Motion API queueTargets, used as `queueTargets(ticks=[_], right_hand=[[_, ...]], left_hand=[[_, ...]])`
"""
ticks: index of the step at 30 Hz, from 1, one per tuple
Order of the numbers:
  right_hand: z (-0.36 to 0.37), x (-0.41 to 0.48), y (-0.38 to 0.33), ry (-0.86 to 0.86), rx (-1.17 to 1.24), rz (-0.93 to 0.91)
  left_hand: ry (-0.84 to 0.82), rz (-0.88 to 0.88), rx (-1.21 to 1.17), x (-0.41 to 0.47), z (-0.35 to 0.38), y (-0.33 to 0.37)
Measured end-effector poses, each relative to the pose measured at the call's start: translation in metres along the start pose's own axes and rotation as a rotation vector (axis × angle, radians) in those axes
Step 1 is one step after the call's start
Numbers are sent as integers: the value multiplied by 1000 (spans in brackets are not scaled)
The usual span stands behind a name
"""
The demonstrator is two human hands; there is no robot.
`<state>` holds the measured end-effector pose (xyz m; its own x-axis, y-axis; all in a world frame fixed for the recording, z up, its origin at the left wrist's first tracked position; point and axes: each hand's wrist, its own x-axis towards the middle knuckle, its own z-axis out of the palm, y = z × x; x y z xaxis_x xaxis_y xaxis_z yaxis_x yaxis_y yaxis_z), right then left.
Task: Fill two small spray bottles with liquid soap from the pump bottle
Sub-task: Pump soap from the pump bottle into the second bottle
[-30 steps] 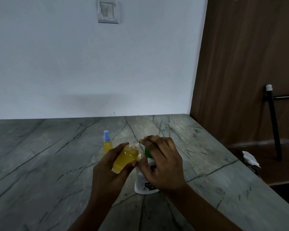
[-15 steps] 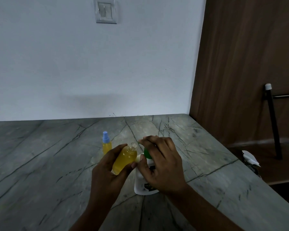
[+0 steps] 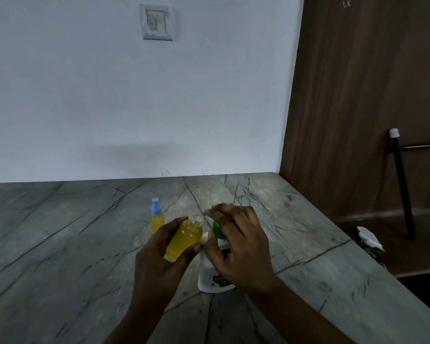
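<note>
- The left grip holds the uncapped spray bottle tilted, yellow-filled.
- The right grip curls over the pump bottle, seemingly pressing its green head.
- The blue-capped spray bottle stands behind on the counter.

The left hand and the right hand are bare, with short, trimmed nails. The left forearm and the right forearm are bare as well, down to the lower edge of the view.
</note>
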<state>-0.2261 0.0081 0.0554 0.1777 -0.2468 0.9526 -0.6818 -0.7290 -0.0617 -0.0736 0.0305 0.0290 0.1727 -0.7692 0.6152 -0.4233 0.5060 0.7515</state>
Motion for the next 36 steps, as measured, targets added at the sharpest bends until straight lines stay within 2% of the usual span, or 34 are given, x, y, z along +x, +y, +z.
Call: queueTargets(ticks=[13, 25, 36], right_hand=[[6, -9, -1, -6, -69, -15], [3, -4, -1, -16, -21, 5], [2, -3, -1, -17, -32, 11]], left_hand=[[11, 39, 12, 0, 0, 1], [1, 37, 60, 0, -1, 6], [5, 43, 5, 1, -1, 4]])
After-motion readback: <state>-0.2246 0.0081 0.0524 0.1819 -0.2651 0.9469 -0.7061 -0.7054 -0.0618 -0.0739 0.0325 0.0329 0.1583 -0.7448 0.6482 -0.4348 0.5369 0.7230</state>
